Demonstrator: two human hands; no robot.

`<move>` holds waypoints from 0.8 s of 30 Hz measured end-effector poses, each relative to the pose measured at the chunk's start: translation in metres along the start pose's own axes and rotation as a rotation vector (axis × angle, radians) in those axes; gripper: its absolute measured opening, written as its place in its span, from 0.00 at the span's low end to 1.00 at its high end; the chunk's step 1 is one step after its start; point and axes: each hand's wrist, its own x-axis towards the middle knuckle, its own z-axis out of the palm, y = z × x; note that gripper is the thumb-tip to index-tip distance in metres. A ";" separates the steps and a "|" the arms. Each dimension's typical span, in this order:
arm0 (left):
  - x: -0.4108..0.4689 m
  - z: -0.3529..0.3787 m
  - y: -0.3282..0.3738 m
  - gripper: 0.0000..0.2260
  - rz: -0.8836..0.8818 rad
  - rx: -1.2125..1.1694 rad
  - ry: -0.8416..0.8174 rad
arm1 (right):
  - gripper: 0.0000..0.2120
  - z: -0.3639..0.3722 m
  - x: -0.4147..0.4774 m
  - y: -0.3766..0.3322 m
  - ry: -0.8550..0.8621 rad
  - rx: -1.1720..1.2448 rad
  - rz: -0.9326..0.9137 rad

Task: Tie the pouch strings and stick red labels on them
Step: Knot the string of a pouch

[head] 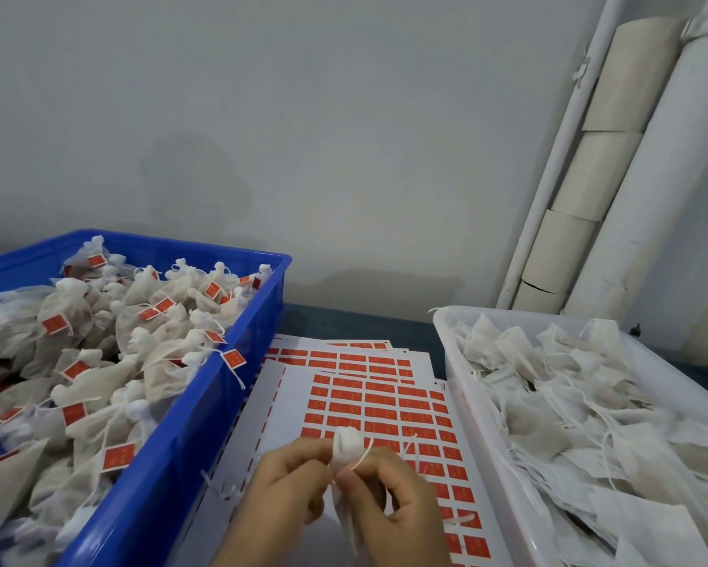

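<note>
Pouch (347, 444): bottom centre, held up over the sheets (290, 403) between both hands, its gathered white top poking out above the fingers.
Left hand (286, 480): grip tight, fingers curled onto the pouch's neck from the left.
Right hand (397, 505): grip narrow, thumb and forefinger pinching the string (362, 456) right at the neck, with a loose end flicking upward.
Sheets: several overlapping on the dark counter (356, 325), between the two bins.
Labels (378, 413): red rectangles in rows on the sheets, with some slots on the near columns already bare.
Writing: there are pale marks on the labels, but they are too small and blurred to read.
Blue bin (172, 464): on the left, heaped with tied pouches (82, 403), red tags dangling from their strings.
White bin (479, 423): on the right, full of flat pouches (589, 403) with strings trailing loose.
Behind: a grey wall (303, 116), and pipes (651, 198) leaning at the right.
</note>
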 end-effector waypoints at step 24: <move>-0.001 -0.003 -0.002 0.17 -0.078 -0.398 -0.034 | 0.10 0.003 0.001 -0.005 -0.084 -0.048 0.105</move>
